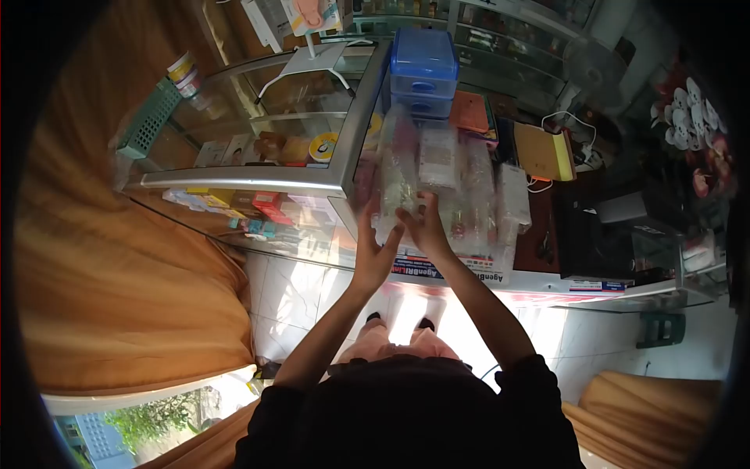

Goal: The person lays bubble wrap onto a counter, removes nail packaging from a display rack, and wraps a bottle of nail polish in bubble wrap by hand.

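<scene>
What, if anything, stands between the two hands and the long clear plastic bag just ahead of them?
Nothing visible: the left hand and right hand are right at the near end of the long clear plastic bag. The blue drawer box stands beyond it.

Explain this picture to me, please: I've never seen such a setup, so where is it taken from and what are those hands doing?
There is no robot here. A person wears a camera on the head, looking forward and down, so you see their own bare left hand and bare right hand.

Both reach over long, clear plastic packets on the counter. The fingers are at the near end of one packet, but I can't tell whether they grip it.

Beyond the packets stands a clear plastic drawer box with a blue top. To the left is a metal-framed glass display case; to the right lies a flat tan folder or book.
</scene>
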Demonstrator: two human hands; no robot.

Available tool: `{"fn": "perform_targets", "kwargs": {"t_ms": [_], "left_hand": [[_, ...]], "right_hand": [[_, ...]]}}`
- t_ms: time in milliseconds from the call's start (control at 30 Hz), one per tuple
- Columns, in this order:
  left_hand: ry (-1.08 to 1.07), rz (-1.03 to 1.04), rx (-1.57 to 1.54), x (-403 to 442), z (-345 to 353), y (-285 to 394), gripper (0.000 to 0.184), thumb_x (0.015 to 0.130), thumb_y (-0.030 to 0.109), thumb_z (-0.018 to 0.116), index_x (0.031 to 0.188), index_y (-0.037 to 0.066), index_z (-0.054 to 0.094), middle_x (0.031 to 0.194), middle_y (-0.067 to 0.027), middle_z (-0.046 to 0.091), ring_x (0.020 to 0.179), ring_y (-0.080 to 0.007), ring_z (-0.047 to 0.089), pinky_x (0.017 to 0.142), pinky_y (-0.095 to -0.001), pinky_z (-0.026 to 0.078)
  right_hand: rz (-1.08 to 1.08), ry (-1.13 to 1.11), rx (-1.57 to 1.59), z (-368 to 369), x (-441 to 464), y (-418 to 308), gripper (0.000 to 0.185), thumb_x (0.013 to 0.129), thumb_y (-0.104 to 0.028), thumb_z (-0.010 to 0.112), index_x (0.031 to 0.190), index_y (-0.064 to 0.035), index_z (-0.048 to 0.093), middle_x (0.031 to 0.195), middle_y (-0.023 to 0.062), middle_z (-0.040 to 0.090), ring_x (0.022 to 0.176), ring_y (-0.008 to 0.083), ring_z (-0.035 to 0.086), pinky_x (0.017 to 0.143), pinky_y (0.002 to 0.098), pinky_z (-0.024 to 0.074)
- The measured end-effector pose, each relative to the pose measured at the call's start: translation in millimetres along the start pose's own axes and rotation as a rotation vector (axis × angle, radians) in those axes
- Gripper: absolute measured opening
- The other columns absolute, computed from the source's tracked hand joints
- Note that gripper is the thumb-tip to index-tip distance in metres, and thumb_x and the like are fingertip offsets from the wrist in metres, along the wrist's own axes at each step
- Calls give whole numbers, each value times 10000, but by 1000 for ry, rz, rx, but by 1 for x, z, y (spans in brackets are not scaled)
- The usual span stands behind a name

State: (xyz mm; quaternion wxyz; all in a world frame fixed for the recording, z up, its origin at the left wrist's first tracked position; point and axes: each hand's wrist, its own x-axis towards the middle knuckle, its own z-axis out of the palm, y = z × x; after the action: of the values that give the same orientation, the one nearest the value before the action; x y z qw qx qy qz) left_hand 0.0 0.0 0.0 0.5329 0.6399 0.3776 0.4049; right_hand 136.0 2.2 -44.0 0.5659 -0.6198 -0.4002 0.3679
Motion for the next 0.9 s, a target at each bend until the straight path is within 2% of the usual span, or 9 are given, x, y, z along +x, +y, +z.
{"fn": "perform_targets", "kwargs": {"t_ms": [67,100,200,300,400,500,700,767,900], "left_hand": [[0,239,155,4,12,-16,580,943,200,517,1411,-2,240,1418,-189,312,1365,-291,263,1095,-400,240],[-16,192,142,-2,-12,-12,580,943,200,517,1411,-2,240,1418,-189,312,1365,-291,263,1095,-400,240],[-81,334,282,15,-19,-10,502,964,190,455,1371,-58,297,1396,-286,331,1331,-369,322,1091,-393,256],[-193,281,323,24,-22,-13,519,961,195,418,1363,-96,267,1415,-336,255,1335,-452,254,1092,-444,247],[-178,294,335,30,-22,-16,514,981,255,360,1321,-130,329,1392,-359,287,1329,-470,254,1099,-444,231],[-177,297,351,29,-26,-15,519,985,272,343,1309,-133,350,1375,-369,305,1318,-479,269,1099,-444,228],[-173,351,420,34,-17,-6,533,986,302,328,1284,-136,374,1353,-376,331,1307,-490,278,1092,-468,233],[-173,357,413,37,-13,-4,534,985,309,328,1276,-136,383,1347,-375,340,1306,-490,279,1090,-477,233],[-181,348,448,41,-8,-6,545,982,332,329,1251,-135,410,1327,-372,366,1290,-492,300,1088,-473,238]], "right_hand": [[-98,79,-95,-2,2,-1,541,827,-192,689,1136,-48,269,896,172,578,753,282,615,661,362,475],[-49,81,-109,21,-6,6,541,827,-192,689,1136,-48,269,896,172,578,753,282,615,661,362,475],[-130,74,-240,30,6,19,541,826,-171,683,1125,-50,249,885,190,574,730,275,614,649,368,473],[-98,-12,-237,30,2,-5,523,835,-180,668,1124,-50,253,864,209,573,727,293,613,672,374,476],[-65,-17,-391,31,7,-7,500,843,-175,649,1121,-45,255,841,211,585,745,306,621,682,372,480],[-27,2,-202,36,13,5,488,854,-178,622,1137,-43,249,832,207,596,762,312,630,690,375,483],[79,-141,-363,18,13,-9,412,857,-181,586,1153,-11,355,889,226,610,792,348,637,694,392,488],[-351,-30,-429,14,12,-1,291,852,-170,565,1056,22,490,887,223,627,782,354,637,690,392,490],[-239,-195,-537,0,19,-18,270,850,-111,541,1090,13,540,855,152,651,721,268,642,660,363,498]]}}
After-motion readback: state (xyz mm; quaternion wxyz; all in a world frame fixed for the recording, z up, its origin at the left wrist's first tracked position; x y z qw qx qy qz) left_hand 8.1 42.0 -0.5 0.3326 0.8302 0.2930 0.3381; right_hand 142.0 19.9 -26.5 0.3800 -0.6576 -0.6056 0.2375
